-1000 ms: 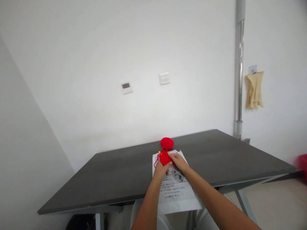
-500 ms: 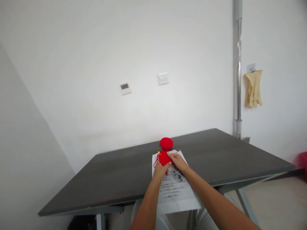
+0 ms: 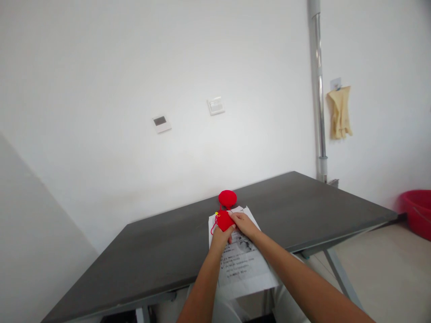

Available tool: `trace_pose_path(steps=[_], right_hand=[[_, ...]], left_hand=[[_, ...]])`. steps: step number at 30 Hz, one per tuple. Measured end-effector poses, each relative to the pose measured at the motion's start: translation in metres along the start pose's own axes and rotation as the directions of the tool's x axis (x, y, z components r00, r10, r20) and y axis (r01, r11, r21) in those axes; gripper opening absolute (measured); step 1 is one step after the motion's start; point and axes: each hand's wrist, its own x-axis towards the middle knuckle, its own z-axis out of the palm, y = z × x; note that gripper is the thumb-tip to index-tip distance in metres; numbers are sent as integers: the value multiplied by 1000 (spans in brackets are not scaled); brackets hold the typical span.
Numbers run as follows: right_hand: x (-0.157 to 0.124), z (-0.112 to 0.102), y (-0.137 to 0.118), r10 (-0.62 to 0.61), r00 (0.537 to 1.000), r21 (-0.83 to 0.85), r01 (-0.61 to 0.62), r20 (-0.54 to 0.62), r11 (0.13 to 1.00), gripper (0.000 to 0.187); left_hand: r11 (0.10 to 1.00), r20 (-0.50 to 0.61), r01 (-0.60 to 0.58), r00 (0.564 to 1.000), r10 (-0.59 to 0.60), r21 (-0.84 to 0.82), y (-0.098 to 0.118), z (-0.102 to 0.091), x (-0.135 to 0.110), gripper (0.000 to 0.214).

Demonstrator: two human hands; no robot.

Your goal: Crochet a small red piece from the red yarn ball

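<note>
**Desk:** What sits closest to the camera?

**Operator:** I see two bare forearms coming up from the bottom edge. Under them lies one printed sheet [image 3: 243, 268], flat on the one dark table [image 3: 161, 251]. Its near end hangs over the table's front edge.

**Desk:** And the hands?

**Operator:** I count two, both on the same thing. The left hand [image 3: 220, 236] is closed around one small red crochet piece [image 3: 224, 220], with the thumb across its lower edge. The right hand [image 3: 244, 225] pinches that piece from its right side with the fingertips. I read both grips as closed on it. The piece is held between the two hands over the far end of the sheet.

**Desk:** Is anything attached to it?

**Operator:** There is one tiny yellow marker [image 3: 216, 214] at its upper left. One loop of red yarn [image 3: 213, 229] hangs at its left side. Just beyond the sheet, one red yarn ball [image 3: 227, 198] rests on the table, close behind the piece.

**Desk:** What is farther back?

**Operator:** I count two small plates on the white wall. One is a panel with a dark screen [image 3: 160, 122] and the other is a white switch [image 3: 215, 105]. One metal pipe [image 3: 318, 98] runs down to the right of them. Pale yellow gloves [image 3: 340, 113] hang beside it, but I can't tell how many. One red tub [image 3: 419, 211] stands on the floor at the right edge.
</note>
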Motion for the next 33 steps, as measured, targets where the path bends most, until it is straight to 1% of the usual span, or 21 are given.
trace_pose_path(steps=[4, 8, 11, 19, 25, 28, 33], right_hand=[[0, 0, -1, -2, 1000, -5, 2, -2, 1000, 56], [-2, -2, -4, -5, 1000, -46, 5, 9, 999, 54], [-3, -3, -5, -17, 1000, -16, 18, 14, 1000, 54], [-3, -5, -4, -16, 999, 26, 15, 33, 1000, 51], [-1, -2, -1, 70, 996, 29, -71, 46, 997, 46], [1, -1, 2, 79, 995, 47, -82, 62, 996, 41], [1, -1, 4, 79, 994, 28, -82, 71, 996, 36]], left_hand=[[1000, -13, -21, 1000, 22, 11, -2, 0, 0, 50], [1000, -14, -5, 1000, 5, 6, -7, 1, 4, 60], [1000, 3, -19, 1000, 19, 8, -7, 1, 4, 59], [1000, -14, -12, 1000, 12, 26, 1, 1, -1, 50], [1000, -16, -22, 1000, 22, 5, -1, 1, -1, 46], [1000, -14, -23, 1000, 23, -8, -1, 1, -1, 49], [999, -22, -28, 999, 27, -24, 2, 0, -2, 51]])
